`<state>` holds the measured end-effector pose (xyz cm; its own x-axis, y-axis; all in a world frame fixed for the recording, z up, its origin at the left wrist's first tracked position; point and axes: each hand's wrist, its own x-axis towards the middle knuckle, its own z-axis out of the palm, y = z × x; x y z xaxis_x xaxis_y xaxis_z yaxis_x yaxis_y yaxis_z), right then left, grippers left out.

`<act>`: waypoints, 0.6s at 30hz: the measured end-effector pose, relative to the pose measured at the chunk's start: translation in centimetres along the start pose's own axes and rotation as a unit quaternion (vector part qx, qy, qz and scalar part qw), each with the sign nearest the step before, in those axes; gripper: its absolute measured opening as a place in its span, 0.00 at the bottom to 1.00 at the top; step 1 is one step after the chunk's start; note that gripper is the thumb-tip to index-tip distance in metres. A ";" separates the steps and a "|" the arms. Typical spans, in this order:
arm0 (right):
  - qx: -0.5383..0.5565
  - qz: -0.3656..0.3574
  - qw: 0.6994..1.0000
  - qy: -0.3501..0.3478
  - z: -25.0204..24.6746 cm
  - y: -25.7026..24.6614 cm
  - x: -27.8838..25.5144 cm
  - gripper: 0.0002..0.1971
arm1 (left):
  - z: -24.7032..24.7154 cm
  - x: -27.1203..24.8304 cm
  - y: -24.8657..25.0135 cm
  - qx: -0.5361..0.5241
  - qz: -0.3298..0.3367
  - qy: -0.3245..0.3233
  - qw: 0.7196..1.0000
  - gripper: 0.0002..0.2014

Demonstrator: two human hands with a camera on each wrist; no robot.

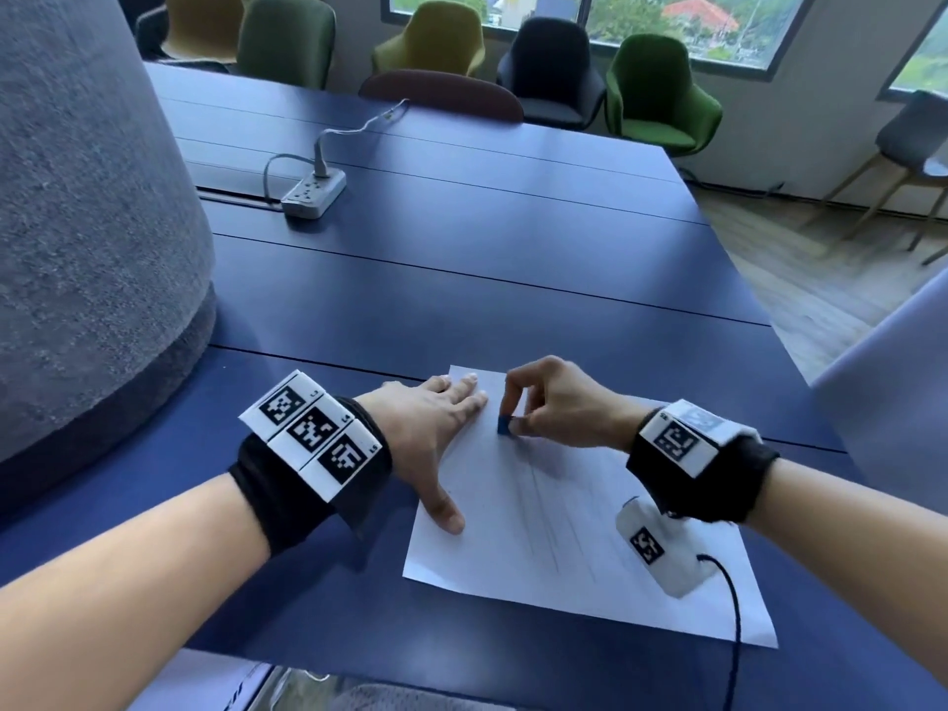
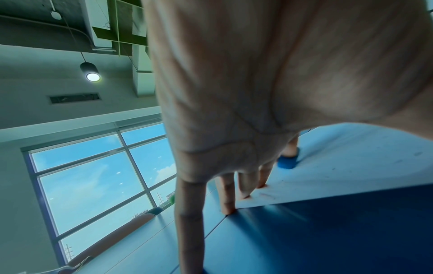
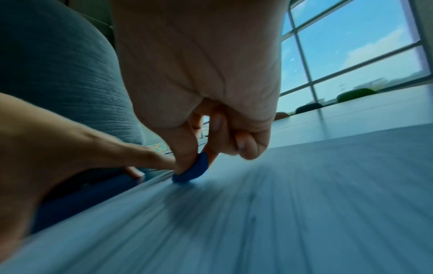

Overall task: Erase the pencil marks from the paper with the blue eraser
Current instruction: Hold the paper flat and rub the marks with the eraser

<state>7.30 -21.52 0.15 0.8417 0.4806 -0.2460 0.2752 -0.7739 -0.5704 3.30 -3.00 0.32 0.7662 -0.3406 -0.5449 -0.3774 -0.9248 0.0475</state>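
Observation:
A white sheet of paper (image 1: 538, 515) lies on the blue table (image 1: 461, 259) in front of me, with faint grey pencil strokes (image 1: 544, 510) running along its middle. My left hand (image 1: 436, 433) lies flat with straight fingers on the sheet's far left corner, thumb on the left edge. My right hand (image 1: 518, 418) pinches the small blue eraser (image 1: 504, 424) between thumb and forefinger, its lower end on the paper near the top edge. The right wrist view shows the eraser (image 3: 193, 171) pressed to the blurred paper (image 3: 257, 213). In the left wrist view the eraser (image 2: 287, 163) sits beyond my straight fingers (image 2: 228, 194).
A white power strip (image 1: 313, 192) with its cable lies at the back left of the table. A large grey upholstered form (image 1: 87, 223) rises at the left. Several chairs (image 1: 662, 89) stand past the far edge. A black cable (image 1: 736, 608) hangs from my right wrist over the paper's near corner.

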 end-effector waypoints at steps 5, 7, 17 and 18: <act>-0.039 -0.012 0.996 -0.082 0.1 -0.4 -1.2 0.08 | -0.2 0.0 0.3 0.009 0.003 -0.005 1.000 0.68; -0.035 -0.006 0.999 0.012 0.1 0.1 -0.4 0.08 | -0.2 0.0 0.3 0.011 0.006 -0.004 1.000 0.67; -0.026 0.008 0.999 0.036 0.3 -0.3 -0.2 0.06 | -0.5 0.0 0.7 0.027 0.002 -0.006 1.000 0.67; -0.015 0.010 0.998 0.052 0.5 -0.2 -0.2 0.05 | -0.5 0.0 0.7 0.028 0.001 -0.005 1.000 0.67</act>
<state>6.78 -21.23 -0.05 0.8905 0.4203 -0.1739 0.2695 -0.7956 -0.5426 3.28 -3.71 0.80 0.7602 -0.3414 -0.5527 -0.4078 -0.9131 0.0030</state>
